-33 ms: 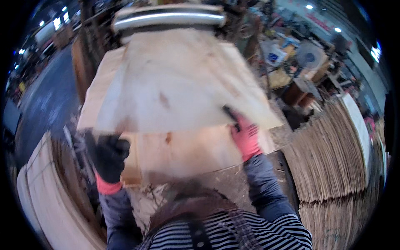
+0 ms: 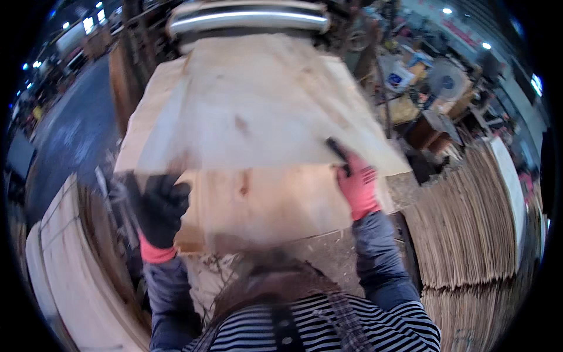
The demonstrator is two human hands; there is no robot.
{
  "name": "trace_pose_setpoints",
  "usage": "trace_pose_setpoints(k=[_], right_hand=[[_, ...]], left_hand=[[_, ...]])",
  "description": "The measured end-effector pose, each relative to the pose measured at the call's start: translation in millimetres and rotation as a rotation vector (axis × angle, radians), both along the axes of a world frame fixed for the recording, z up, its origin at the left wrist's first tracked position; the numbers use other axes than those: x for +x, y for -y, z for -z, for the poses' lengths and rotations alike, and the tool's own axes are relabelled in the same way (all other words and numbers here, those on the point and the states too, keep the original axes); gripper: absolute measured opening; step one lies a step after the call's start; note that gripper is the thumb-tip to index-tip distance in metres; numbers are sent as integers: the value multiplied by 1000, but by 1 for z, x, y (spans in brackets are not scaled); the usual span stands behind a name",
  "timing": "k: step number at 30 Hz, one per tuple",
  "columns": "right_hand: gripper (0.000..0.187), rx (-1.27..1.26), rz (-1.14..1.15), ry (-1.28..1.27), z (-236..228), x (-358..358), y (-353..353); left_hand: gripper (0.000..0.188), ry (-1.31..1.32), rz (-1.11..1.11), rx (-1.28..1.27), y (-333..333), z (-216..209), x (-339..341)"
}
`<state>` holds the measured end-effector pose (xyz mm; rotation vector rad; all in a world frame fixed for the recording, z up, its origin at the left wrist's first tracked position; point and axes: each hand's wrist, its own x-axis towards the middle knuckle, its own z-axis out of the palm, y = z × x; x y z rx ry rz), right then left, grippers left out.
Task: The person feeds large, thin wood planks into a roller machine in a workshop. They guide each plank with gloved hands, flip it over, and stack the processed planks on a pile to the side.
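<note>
A thin, pale wood veneer sheet (image 2: 246,111) with a few brownish marks slopes from the metal roller (image 2: 249,22) toward me, blurred by motion. Under it lie more wood sheets (image 2: 264,202), their near part showing. My left hand (image 2: 157,211), in a black glove with a coral cuff, is closed at the veneer's near left corner; blur hides the exact contact. On the near edge, toward the right corner, my right hand (image 2: 359,182) pinches the veneer, a dark fingertip lying on top. Its glove is coral with dark fingertips.
Stacked veneer sheets (image 2: 469,223) stand on edge at my right, with pale bent sheets (image 2: 82,258) at my left. Farther right are a fan (image 2: 447,81), a white bucket (image 2: 399,76) and clutter. A dark blue surface (image 2: 73,129) stretches along the far left.
The veneer sheet has slid away from me, closer to the roller, and both hands have moved forward a little with it. The whole view has also shifted slightly.
</note>
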<state>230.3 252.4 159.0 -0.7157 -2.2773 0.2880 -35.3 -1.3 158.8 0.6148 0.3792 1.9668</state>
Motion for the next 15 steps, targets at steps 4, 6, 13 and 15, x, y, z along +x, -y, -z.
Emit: trace_pose_setpoints(k=[4, 6, 13, 15], right_hand=[[38, 42, 80, -34, -34, -6, -3], [37, 17, -9, -97, -42, -8, -8], [47, 127, -6, 53, -38, -9, -15], [52, 96, -29, 88, -23, -11, -20]], left_hand=[[59, -789, -498, -588, 9, 83, 5], [63, -1483, -642, -977, 15, 129, 20], [71, -1779, -515, -1450, -15, 140, 69], [69, -1858, -549, -1437, -19, 144, 67]])
